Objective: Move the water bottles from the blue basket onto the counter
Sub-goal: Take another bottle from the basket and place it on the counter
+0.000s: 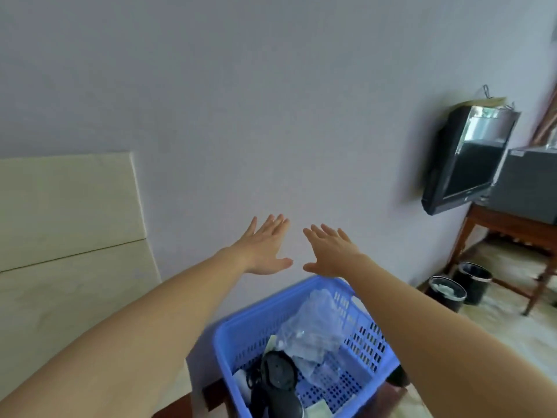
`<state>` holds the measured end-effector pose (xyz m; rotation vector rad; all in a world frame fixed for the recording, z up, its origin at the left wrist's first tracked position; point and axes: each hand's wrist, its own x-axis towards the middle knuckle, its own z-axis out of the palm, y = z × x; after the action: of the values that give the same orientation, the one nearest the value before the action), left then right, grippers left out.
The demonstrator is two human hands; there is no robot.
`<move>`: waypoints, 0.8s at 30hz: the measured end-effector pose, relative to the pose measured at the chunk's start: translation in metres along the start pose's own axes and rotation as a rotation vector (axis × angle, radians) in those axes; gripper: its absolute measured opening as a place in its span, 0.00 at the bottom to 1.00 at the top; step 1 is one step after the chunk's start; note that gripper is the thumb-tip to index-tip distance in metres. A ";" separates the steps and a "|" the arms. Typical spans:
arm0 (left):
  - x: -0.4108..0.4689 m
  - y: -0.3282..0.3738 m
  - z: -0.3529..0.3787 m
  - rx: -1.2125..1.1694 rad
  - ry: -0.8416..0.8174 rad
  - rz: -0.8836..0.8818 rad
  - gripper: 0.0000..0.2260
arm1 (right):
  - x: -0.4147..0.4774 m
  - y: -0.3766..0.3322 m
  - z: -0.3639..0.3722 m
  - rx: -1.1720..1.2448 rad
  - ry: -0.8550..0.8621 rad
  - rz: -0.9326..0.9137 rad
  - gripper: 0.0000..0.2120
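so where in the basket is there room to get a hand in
Open mesh floor shows at the near right of the blue basket, beside the clear plastic bottles. The near left is crowded by a black object. Both hands, left hand and right hand, hover open above the far rim.

readable text: none | black flat television screen on the wall: small mark on lower bezel, too blurred to read | blue perforated plastic basket: no legible label
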<state>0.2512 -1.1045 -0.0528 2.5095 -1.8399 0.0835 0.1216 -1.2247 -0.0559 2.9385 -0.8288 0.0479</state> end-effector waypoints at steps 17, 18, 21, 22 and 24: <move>0.115 0.137 0.109 -0.012 -0.411 0.073 0.42 | -0.038 0.191 0.113 0.088 -0.236 0.089 0.42; 0.120 0.135 0.115 -0.023 -0.425 0.066 0.43 | -0.032 0.192 0.119 0.091 -0.251 0.079 0.42; 0.135 0.125 0.134 -0.040 -0.481 0.041 0.43 | -0.008 0.192 0.135 0.111 -0.279 0.048 0.42; 0.142 0.120 0.140 -0.041 -0.499 0.032 0.44 | 0.002 0.192 0.140 0.116 -0.284 0.037 0.42; 0.158 0.110 0.152 -0.056 -0.524 0.008 0.44 | 0.023 0.193 0.151 0.119 -0.305 0.011 0.42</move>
<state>0.1981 -1.2965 -0.1956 2.6597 -1.9660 -0.6770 0.0411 -1.4149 -0.1905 3.1001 -0.9072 -0.3716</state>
